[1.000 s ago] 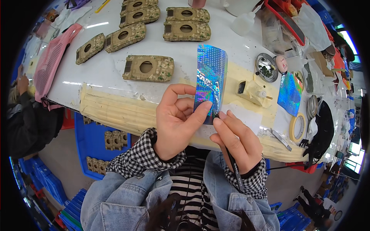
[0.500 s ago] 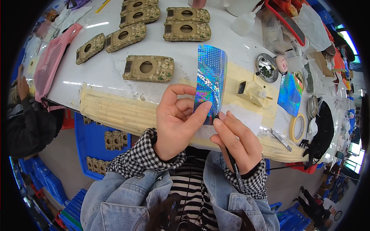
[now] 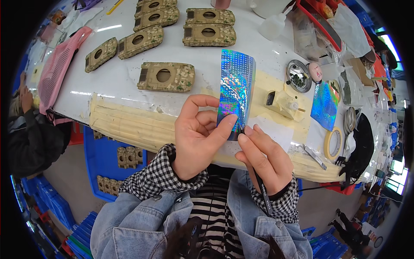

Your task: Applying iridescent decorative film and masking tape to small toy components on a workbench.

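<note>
Blue holographic sheet [image 3: 237, 80], head view: pinched near its lower end by the left hand [image 3: 196, 140]. Thumb is laid on the shiny face; index finger is curled at the left edge, other fingertips partly hidden by the sheet. Left grip is narrow, closed on the sheet. Most of the sheet is left free beyond the thumb, pointed away from the body, right edge slightly bowed. Clearance over the table [image 3: 116, 82] can't be told.

Slim black tool [image 3: 264, 190] is gripped between thumb and fingers of the right hand [image 3: 269, 162], shaft run down under the palm toward the cuff. Its tip is brought to the sheet's lower right part, just beside the left thumb. Whether anything is caught at the tip can't be told, too small.

Nearest camouflage hull [image 3: 181, 77] is set flat to the left of the sheet, untouched; more camouflage hulls [image 3: 209, 36] are lined up farther back. Right of the sheet: cream taped part [image 3: 279, 108] with a rod sticking out, metal dish [image 3: 305, 87] with small dark green bits, second holographic sheet [image 3: 324, 108], tape roll [image 3: 327, 146]. Pink basket [image 3: 64, 64] is placed at far left.
</note>
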Demonstrator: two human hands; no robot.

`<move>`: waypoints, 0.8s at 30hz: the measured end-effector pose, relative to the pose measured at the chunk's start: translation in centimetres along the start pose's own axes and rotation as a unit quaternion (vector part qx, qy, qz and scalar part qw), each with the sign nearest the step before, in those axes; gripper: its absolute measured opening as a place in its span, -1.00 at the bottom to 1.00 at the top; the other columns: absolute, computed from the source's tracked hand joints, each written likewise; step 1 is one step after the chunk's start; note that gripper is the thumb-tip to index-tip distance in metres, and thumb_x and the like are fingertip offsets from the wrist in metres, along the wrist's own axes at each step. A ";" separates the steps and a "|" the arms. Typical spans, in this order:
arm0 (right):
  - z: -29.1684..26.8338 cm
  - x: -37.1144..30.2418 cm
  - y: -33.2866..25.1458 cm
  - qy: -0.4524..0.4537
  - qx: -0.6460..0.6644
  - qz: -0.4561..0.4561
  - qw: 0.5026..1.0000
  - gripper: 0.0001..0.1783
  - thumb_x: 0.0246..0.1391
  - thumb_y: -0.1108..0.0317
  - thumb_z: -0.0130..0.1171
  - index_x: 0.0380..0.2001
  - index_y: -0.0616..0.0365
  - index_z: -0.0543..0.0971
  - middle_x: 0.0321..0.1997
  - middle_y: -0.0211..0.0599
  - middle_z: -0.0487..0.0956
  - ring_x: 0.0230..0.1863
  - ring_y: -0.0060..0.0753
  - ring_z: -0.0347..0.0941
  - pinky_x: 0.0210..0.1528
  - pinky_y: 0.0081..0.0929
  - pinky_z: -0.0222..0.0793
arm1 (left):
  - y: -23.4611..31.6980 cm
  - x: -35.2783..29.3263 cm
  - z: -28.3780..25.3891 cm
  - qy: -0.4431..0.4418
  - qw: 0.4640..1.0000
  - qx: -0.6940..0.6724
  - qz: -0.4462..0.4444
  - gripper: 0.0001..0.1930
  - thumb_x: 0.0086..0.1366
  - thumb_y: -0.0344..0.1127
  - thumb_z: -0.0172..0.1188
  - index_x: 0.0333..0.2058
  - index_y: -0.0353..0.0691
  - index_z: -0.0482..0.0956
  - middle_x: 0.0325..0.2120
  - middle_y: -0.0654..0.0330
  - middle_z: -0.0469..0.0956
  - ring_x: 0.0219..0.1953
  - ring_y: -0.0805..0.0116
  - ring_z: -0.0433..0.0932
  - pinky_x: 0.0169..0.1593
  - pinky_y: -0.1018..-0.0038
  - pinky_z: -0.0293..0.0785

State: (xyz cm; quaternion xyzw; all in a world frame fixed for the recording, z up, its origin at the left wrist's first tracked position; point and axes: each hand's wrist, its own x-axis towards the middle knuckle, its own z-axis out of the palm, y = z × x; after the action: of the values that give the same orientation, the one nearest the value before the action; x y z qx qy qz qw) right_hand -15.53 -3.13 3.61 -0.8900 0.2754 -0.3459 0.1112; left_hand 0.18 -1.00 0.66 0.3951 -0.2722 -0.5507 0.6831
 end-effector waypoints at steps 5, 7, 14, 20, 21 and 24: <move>-0.1 0.1 0.0 -0.001 -0.007 -0.001 1.000 -0.61 -0.08 0.41 0.35 -0.13 0.28 0.59 -0.19 -0.09 0.58 -0.14 -0.15 0.58 -0.09 -0.25 0.59 | 0.0 0.0 0.0 -0.002 1.000 0.002 -0.002 -0.65 0.22 -0.63 0.16 -0.08 -0.31 0.25 -0.37 0.05 0.65 -0.32 0.49 0.62 -0.23 0.65 0.52; -0.1 0.1 -0.1 -0.002 -0.008 0.000 1.000 -0.62 -0.08 0.41 0.35 -0.13 0.28 0.59 -0.19 -0.09 0.59 -0.14 -0.15 0.58 -0.09 -0.26 0.59 | 0.1 0.0 -0.1 -0.005 1.000 0.004 -0.002 -0.65 0.22 -0.63 0.16 -0.08 -0.31 0.25 -0.36 0.05 0.65 -0.32 0.49 0.62 -0.23 0.65 0.52; 0.1 -0.1 0.1 0.007 0.008 0.003 1.000 -0.62 -0.07 0.41 0.34 -0.13 0.27 0.60 -0.17 -0.09 0.58 -0.14 -0.16 0.58 -0.07 -0.25 0.59 | 0.0 -0.1 -0.2 -0.010 1.000 -0.002 -0.001 -0.65 0.23 -0.63 0.15 -0.07 -0.33 0.24 -0.37 0.05 0.65 -0.33 0.49 0.62 -0.23 0.65 0.53; -0.1 -0.1 0.0 0.013 0.032 0.029 0.999 -0.62 -0.07 0.45 0.33 -0.11 0.27 0.59 -0.15 -0.09 0.58 -0.13 -0.16 0.58 -0.03 -0.25 0.58 | 0.2 0.0 -0.1 -0.009 1.000 0.008 -0.002 -0.66 0.23 -0.62 0.15 -0.07 -0.34 0.24 -0.37 0.04 0.64 -0.33 0.48 0.63 -0.24 0.64 0.55; -0.1 -0.2 -0.2 0.015 0.039 0.040 0.998 -0.62 -0.07 0.46 0.33 -0.11 0.27 0.59 -0.14 -0.09 0.58 -0.12 -0.17 0.57 -0.02 -0.25 0.57 | 0.2 0.0 -0.1 -0.010 1.000 0.006 -0.002 -0.66 0.23 -0.62 0.15 -0.07 -0.34 0.24 -0.37 0.04 0.64 -0.33 0.48 0.63 -0.24 0.63 0.55; -0.4 -0.1 -0.5 0.022 0.065 0.071 0.995 -0.61 -0.07 0.52 0.32 -0.09 0.26 0.58 -0.13 -0.08 0.58 -0.11 -0.19 0.57 0.03 -0.26 0.55 | 0.1 0.0 -0.1 -0.010 1.000 0.002 0.000 -0.66 0.24 -0.62 0.15 -0.07 -0.33 0.24 -0.36 0.04 0.64 -0.32 0.47 0.63 -0.24 0.62 0.56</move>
State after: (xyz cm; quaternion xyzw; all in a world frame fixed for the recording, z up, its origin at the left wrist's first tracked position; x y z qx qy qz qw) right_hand -15.65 -2.68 4.02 -0.8511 0.3177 -0.3741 0.1866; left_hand 0.29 -0.93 0.74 0.3914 -0.2799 -0.5541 0.6792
